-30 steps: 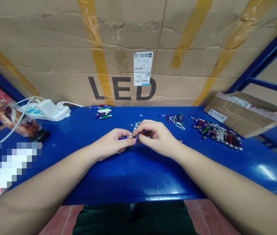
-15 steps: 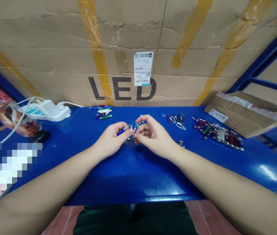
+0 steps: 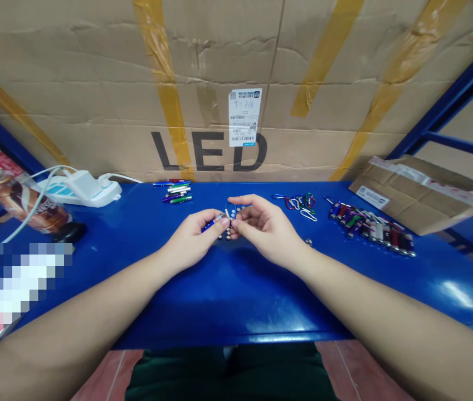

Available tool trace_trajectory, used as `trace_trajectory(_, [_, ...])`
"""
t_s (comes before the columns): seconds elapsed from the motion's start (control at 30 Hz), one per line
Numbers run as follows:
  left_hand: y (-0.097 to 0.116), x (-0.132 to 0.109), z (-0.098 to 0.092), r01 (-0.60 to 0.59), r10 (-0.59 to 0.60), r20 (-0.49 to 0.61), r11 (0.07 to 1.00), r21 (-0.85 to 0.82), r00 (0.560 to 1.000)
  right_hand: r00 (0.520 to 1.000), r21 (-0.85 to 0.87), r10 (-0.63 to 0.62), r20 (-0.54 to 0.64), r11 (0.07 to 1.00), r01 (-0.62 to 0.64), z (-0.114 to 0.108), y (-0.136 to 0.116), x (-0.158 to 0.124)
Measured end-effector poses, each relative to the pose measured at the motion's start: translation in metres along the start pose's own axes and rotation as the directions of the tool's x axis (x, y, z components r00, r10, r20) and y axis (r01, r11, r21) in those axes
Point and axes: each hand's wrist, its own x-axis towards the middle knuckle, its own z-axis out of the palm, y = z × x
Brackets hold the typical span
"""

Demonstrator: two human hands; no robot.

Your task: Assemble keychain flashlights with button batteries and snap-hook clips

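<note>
My left hand [image 3: 192, 239] is closed on a small blue flashlight [image 3: 208, 225], mostly covered by its fingers and thumb. My right hand [image 3: 267, 225] pinches a thin blue carabiner [image 3: 230, 209] against the flashlight's silver end, its index finger stretched out above. Both thumb tips nearly meet there. Whether the two parts are joined is too small to tell. Several small round silver pieces [image 3: 228, 233] lie on the blue table [image 3: 228, 301] around and beneath the fingertips.
Slim coloured metal tubes [image 3: 179, 191] lie at the back left, loose carabiners [image 3: 301, 205] at the back right. Farther right is a row of flashlights with carabiners [image 3: 372, 229] beside a cardboard box [image 3: 418, 192]. A power strip [image 3: 79, 189] and bottle [image 3: 23, 195] stand left.
The hands have drawn closer together, and the carabiner is now pinched near the flashlight's end. My right index finger has straightened toward the left.
</note>
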Motion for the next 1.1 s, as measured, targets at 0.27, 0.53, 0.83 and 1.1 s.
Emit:
trace_trajectory(0.27, [0.003, -0.004, -0.004, -0.038, 0.036, 0.025, 0.995, 0.087, 0.999, 0.998, -0.042, -0.05, 0.023, 0.998, 0.051, 0.0, 0.001, -0.002])
trace_trajectory(0.53, [0.002, -0.005, -0.004, -0.043, 0.04, 0.038, 0.996, 0.077, 0.998, 0.998, -0.072, -0.053, 0.025, 0.996, 0.054, -0.003, 0.001, -0.002])
trace_trajectory(0.83, [0.004, -0.006, -0.007, -0.019, 0.018, 0.01, 0.991, 0.129, 1.0, 0.995, -0.058, -0.006, 0.102, 0.998, 0.012, -0.001, 0.001, -0.006])
trace_trajectory(1.1, [-0.001, -0.002, -0.012, -0.074, 0.052, 0.105, 0.974, 0.216, 0.993, 0.993, -0.228, 0.051, 0.107, 0.973, -0.026, -0.015, -0.011, -0.004])
